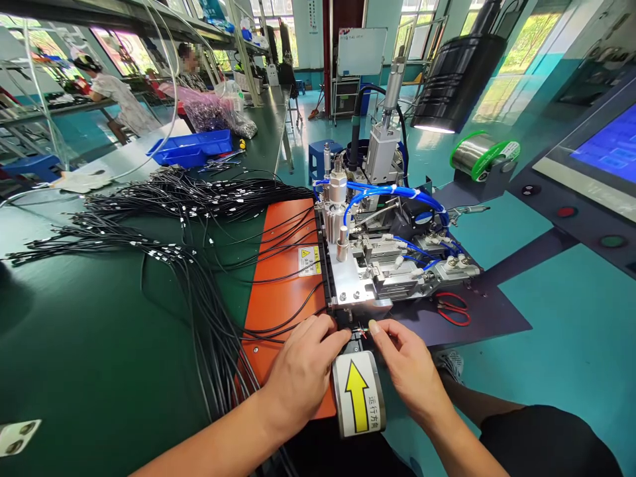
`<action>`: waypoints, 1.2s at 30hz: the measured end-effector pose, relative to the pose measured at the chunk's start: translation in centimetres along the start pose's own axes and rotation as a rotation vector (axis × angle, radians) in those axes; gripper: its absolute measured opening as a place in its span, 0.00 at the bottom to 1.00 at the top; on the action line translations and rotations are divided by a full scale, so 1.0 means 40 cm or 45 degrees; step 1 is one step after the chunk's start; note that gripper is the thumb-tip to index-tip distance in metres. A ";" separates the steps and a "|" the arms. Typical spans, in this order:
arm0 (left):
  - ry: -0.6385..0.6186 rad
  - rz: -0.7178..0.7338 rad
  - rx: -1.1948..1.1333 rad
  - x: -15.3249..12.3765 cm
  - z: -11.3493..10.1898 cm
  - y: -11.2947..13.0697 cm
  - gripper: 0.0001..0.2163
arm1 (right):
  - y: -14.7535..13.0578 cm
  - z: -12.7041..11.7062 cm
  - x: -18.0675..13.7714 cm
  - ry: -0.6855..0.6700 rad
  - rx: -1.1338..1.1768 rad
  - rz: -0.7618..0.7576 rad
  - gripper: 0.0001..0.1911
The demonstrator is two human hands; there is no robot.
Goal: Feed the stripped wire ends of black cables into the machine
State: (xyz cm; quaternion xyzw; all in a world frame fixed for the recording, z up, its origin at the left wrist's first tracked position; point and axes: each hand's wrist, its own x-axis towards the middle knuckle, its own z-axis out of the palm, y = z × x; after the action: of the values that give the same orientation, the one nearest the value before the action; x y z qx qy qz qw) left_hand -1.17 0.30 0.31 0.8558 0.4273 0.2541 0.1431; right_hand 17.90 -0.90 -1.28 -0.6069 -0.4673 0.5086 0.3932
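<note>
At the front of the machine (355,285), my left hand (305,361) is closed with thumb and index finger at the end of a black cable, over the edge of the orange cover (283,265). Thin coloured wires (362,330) fan out from that end, red, green and white among them. My right hand (410,364) pinches the wire tips between thumb and index finger. Just below the wires is a small black fixture (354,344). Under it sits a round-ended part with a yellow arrow label (358,394). My fingers hide part of the cable end.
Bundled black cables (199,199) spread over the green table (99,318) and across the cover. Red-handled scissors (453,309) lie right of the machine. A solder wire spool (484,157), a black lamp (457,83) and a screen panel (596,159) stand at right. Two people sit far left.
</note>
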 end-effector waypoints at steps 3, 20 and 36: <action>-0.004 0.005 -0.005 -0.001 0.001 -0.001 0.12 | -0.012 -0.007 -0.013 -0.108 0.028 0.035 0.19; 0.066 0.059 -0.056 -0.001 0.006 -0.006 0.13 | -0.043 -0.010 0.005 -0.050 -0.352 -0.183 0.14; 0.123 0.110 -0.027 0.000 0.005 -0.001 0.11 | -0.034 -0.036 0.004 -0.067 -0.455 -0.597 0.10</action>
State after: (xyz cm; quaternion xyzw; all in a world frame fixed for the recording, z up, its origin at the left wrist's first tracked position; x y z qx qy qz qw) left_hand -1.07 0.31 0.12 0.8586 0.3936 0.3057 0.1205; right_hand 19.10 -0.42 0.21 -0.5287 -0.6869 0.3291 0.3745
